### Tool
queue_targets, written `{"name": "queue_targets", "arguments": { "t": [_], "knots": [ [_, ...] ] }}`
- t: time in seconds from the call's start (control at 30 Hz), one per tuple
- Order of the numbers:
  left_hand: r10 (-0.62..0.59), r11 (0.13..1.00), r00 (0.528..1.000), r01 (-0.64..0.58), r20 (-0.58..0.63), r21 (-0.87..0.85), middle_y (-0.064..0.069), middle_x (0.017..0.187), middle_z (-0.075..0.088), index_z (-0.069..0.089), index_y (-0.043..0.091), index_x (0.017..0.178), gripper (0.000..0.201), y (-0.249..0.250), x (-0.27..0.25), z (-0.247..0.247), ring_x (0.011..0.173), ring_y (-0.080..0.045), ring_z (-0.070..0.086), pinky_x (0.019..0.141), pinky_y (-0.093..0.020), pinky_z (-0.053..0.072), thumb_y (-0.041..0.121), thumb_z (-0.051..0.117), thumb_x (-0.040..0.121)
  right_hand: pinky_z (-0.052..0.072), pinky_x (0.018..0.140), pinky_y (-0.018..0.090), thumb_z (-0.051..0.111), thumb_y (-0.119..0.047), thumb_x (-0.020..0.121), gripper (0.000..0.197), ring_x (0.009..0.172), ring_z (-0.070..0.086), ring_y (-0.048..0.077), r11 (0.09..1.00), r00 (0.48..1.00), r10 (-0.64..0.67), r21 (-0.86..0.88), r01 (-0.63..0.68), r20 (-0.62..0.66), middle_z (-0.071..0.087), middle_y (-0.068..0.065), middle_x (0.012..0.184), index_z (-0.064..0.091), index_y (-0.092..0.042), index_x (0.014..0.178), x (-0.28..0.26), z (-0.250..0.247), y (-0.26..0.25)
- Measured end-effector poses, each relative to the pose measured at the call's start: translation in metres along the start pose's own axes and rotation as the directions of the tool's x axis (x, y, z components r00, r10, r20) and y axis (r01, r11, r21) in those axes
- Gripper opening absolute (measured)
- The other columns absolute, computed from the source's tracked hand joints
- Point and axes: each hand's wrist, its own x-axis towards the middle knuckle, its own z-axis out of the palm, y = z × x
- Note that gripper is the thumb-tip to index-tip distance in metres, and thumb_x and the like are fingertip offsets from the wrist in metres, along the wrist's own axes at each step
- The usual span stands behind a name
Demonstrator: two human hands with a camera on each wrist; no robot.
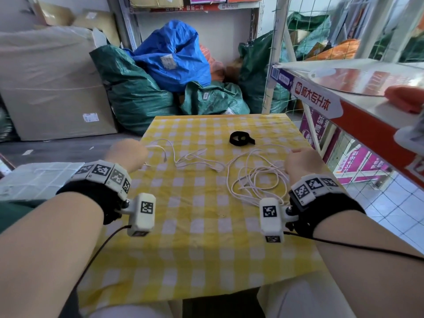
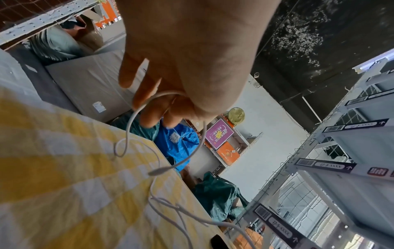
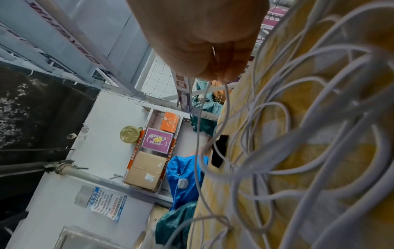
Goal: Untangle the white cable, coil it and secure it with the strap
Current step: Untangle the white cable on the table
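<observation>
A thin white cable (image 1: pixel 257 177) lies in loose tangled loops across the yellow checked tablecloth (image 1: pixel 195 237). My left hand (image 1: pixel 128 154) pinches one stretch of the cable (image 2: pixel 136 114) near its plug end at the left. My right hand (image 1: pixel 302 161) is curled and pinches another strand (image 3: pixel 221 94) at the right, beside the densest loops (image 3: pixel 309 134). A black strap (image 1: pixel 241 138), curled into a ring, lies on the cloth beyond the cable, between both hands.
The small table ends just behind the strap; green and blue sacks (image 1: pixel 174 56) and a large cardboard box (image 1: pixel 52 88) are piled beyond. A red and white shelf (image 1: pixel 358 104) juts in at the right, close to my right hand.
</observation>
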Motion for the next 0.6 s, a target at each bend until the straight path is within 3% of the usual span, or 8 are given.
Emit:
{"name": "queue_targets", "arguments": {
  "t": [0.07, 0.13, 0.23, 0.33, 0.4, 0.47, 0.53, 0.6],
  "knots": [
    [-0.017, 0.995, 0.981, 0.036, 0.192, -0.097, -0.006, 0.077, 0.071, 0.066, 0.009, 0.070, 0.035, 0.003, 0.003, 0.005, 0.090, -0.025, 0.061, 0.078, -0.033, 0.042, 0.015, 0.039, 0.093, 0.044, 0.089, 0.031, 0.046, -0.004, 0.091, 0.038, 0.116, 0.056, 0.029, 0.998, 0.998, -0.056, 0.029, 0.055, 0.029, 0.057, 0.013, 0.131, 0.058, -0.007, 0.127, -0.007, 0.004, -0.006],
    [0.012, 0.992, 0.972, 0.019, 0.236, -0.128, -0.004, 0.078, 0.071, 0.064, 0.012, 0.070, 0.038, 0.008, -0.001, 0.006, 0.090, -0.023, 0.060, 0.086, -0.034, 0.043, 0.018, 0.035, 0.094, 0.044, 0.097, 0.034, 0.047, -0.005, 0.089, 0.043, 0.117, 0.054, 0.028, 0.984, 0.981, -0.178, 0.001, 0.178, 0.073, 0.050, 0.011, 0.137, 0.054, -0.011, 0.132, -0.014, 0.010, -0.014],
    [0.059, 0.996, 0.952, -0.036, 0.301, -0.083, -0.002, 0.084, 0.069, 0.065, 0.016, 0.079, 0.038, 0.015, -0.006, 0.006, 0.093, -0.021, 0.057, 0.093, -0.034, 0.038, 0.025, 0.032, 0.096, 0.040, 0.091, 0.028, 0.050, -0.008, 0.091, 0.040, 0.119, 0.049, 0.022, 0.926, 0.930, -0.353, -0.100, 0.363, 0.106, 0.040, 0.004, 0.137, 0.054, -0.017, 0.130, -0.026, 0.021, -0.025],
    [0.011, 0.998, 0.786, 0.034, 0.618, -0.060, 0.000, 0.085, 0.068, 0.063, 0.018, 0.104, 0.038, 0.021, -0.011, 0.006, 0.098, -0.020, 0.058, 0.097, -0.032, 0.034, 0.041, 0.034, 0.098, 0.036, 0.101, 0.032, 0.053, -0.008, 0.088, 0.039, 0.126, 0.041, 0.024, 0.819, 0.845, -0.526, -0.211, 0.533, 0.092, 0.040, 0.002, 0.138, 0.060, -0.021, 0.125, -0.035, 0.035, -0.033],
    [-0.023, 1.000, 0.711, 0.016, 0.703, 0.016, -0.005, 0.089, 0.069, 0.060, 0.020, 0.106, 0.049, 0.023, -0.012, 0.008, 0.105, -0.024, 0.060, 0.105, -0.037, 0.035, 0.059, 0.032, 0.093, 0.028, 0.107, 0.036, 0.055, -0.008, 0.087, 0.039, 0.131, 0.034, 0.025, 0.765, 0.801, -0.594, -0.258, 0.591, 0.074, 0.036, 0.000, 0.144, 0.062, -0.024, 0.122, -0.040, 0.041, -0.037],
    [0.031, 0.998, 0.763, -0.062, 0.646, 0.027, -0.002, 0.082, 0.070, 0.060, 0.021, 0.103, 0.053, 0.025, -0.012, 0.010, 0.096, -0.022, 0.062, 0.099, -0.037, 0.041, 0.064, 0.033, 0.090, 0.030, 0.106, 0.038, 0.055, -0.009, 0.088, 0.038, 0.130, 0.035, 0.027, 0.712, 0.747, -0.660, -0.252, 0.656, 0.081, 0.037, 0.002, 0.144, 0.063, -0.023, 0.121, -0.045, 0.047, -0.040],
    [0.175, 0.982, 0.873, -0.188, 0.455, -0.016, 0.000, 0.083, 0.070, 0.063, 0.015, 0.105, 0.044, 0.027, -0.010, 0.013, 0.082, -0.018, 0.060, 0.081, -0.030, 0.045, 0.052, 0.045, 0.092, 0.037, 0.099, 0.033, 0.055, -0.006, 0.088, 0.039, 0.123, 0.044, 0.026, 0.657, 0.680, -0.715, -0.178, 0.733, 0.161, 0.046, 0.002, 0.135, 0.063, -0.020, 0.123, -0.049, 0.053, -0.042],
    [0.299, 0.954, 0.929, -0.283, 0.218, -0.100, -0.003, 0.100, 0.067, 0.061, 0.014, 0.112, 0.033, 0.033, -0.010, 0.016, 0.084, -0.016, 0.057, 0.075, -0.027, 0.042, 0.038, 0.055, 0.091, 0.044, 0.092, 0.030, 0.052, -0.002, 0.089, 0.041, 0.116, 0.050, 0.021, 0.644, 0.642, -0.708, -0.103, 0.758, 0.295, 0.050, 0.000, 0.130, 0.062, -0.019, 0.124, -0.050, 0.059, -0.042]
  ]
}}
